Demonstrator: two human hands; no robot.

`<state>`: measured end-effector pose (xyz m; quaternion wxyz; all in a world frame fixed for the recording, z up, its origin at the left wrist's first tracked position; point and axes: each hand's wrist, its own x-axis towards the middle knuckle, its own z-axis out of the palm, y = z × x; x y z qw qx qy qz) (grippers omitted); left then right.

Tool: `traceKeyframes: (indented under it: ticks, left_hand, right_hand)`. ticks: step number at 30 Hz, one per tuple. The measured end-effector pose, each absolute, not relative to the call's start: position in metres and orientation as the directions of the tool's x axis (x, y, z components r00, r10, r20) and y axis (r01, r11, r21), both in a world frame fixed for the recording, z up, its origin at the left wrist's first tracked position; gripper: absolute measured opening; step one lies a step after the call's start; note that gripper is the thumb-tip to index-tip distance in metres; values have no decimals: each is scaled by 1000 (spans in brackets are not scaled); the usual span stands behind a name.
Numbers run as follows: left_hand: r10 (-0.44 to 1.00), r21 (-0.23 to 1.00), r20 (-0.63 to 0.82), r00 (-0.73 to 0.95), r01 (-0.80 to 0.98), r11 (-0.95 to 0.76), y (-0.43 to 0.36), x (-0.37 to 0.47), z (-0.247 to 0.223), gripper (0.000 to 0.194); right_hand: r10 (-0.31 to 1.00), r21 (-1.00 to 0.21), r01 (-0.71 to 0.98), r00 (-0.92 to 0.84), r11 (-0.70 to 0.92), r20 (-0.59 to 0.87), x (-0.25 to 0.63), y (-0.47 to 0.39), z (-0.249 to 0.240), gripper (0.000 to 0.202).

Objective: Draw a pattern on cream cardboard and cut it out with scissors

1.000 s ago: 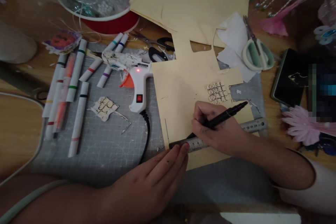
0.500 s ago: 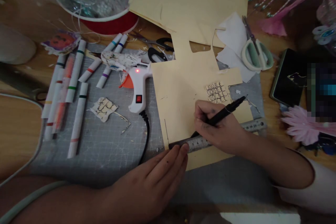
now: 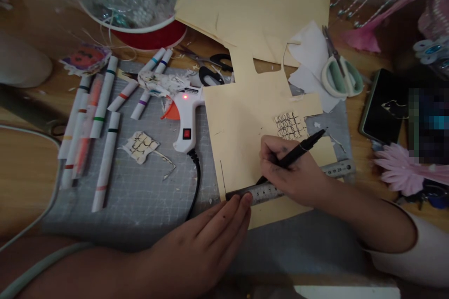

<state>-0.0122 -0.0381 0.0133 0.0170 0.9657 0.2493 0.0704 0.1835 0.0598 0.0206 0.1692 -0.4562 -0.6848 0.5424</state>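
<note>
My right hand is closed round a black pen, its tip down at the upper edge of a steel ruler. The ruler lies slantwise across a cream card sheet, and part of it is hidden under my right hand. My left hand lies flat with outstretched fingers, the fingertips pressing on the ruler's left end. A short drawn line stands on the card just above that end. Rows of inked loops mark the card above my right hand.
A glue gun with a lit red light lies left of the card on a grey cutting mat. Several markers, black scissors, pale green-handled scissors, a phone and a red-and-white tub surround the work.
The view has shifted slightly. Both hands, the pen and the ruler keep nearly the same places on the card.
</note>
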Motion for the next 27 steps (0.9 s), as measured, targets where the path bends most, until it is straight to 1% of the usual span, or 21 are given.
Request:
traceKeyframes:
  ticks: [3, 5, 7, 10, 12, 13, 15, 17, 18, 19, 20, 21, 22, 23, 25, 27]
  left_hand:
    - [487, 70, 127, 864, 482, -874, -38, -13, 13, 39]
    - [485, 81, 123, 866, 478, -875, -38, -13, 12, 38]
    - [479, 99, 120, 870, 470, -877, -39, -14, 11, 38]
    - [460, 123, 114, 881, 447, -886, -39, -15, 10, 39]
    - [448, 127, 114, 887, 434, -892, -38, -15, 10, 39]
    - [447, 125, 118, 887, 433, -893, -37, -15, 10, 39]
    - [454, 120, 119, 883, 441, -890, -37, -16, 11, 40]
    - [458, 116, 113, 882, 446, -888, -37, -16, 11, 41]
    - [457, 114, 107, 883, 445, -888, -37, -16, 11, 41]
    - [456, 113, 103, 884, 445, -888, -37, -16, 10, 41]
    - [457, 111, 102, 884, 446, -888, -37, -16, 10, 42]
    - [459, 110, 103, 882, 449, -887, -37, -16, 10, 42]
    - [463, 111, 102, 881, 452, -885, -37, -16, 10, 42]
    - [466, 113, 105, 878, 455, -883, -37, -16, 11, 41]
    - [468, 120, 110, 877, 456, -882, -37, -16, 11, 40]
    - [461, 126, 114, 880, 447, -885, -36, -17, 11, 39]
  right_hand:
    - [815, -904, 427, -511, -34, -272, 183, 61, 21, 19]
    - [839, -922, 378, -474, -79, -266, 183, 63, 21, 19]
    - [867, -945, 283, -414, -167, -277, 183, 66, 20, 20]
    - [865, -931, 146, -346, -334, -364, 182, 70, 18, 21]
    - [852, -915, 123, -333, -385, -404, 181, 72, 17, 23]
    - [854, -917, 135, -334, -376, -400, 182, 72, 17, 24]
    - [871, -941, 206, -364, -270, -330, 184, 74, 20, 20]
    - [863, -937, 347, -462, -34, -202, 190, 75, 27, 11]
    - [830, -893, 432, -539, 125, -144, 194, 75, 32, 6]
    - [762, -805, 506, -639, 311, -107, 197, 74, 38, 6]
    - [667, -672, 560, -734, 484, -131, 201, 72, 43, 7]
    - [577, -526, 562, -801, 638, -156, 203, 70, 47, 4]
    - [539, -398, 563, -822, 724, -183, 205, 67, 51, 2]
    - [512, -313, 550, -835, 774, -198, 205, 62, 53, 4]
    - [483, -223, 525, -848, 821, -219, 204, 54, 55, 9]
    - [463, -194, 505, -857, 841, -228, 202, 46, 54, 13]
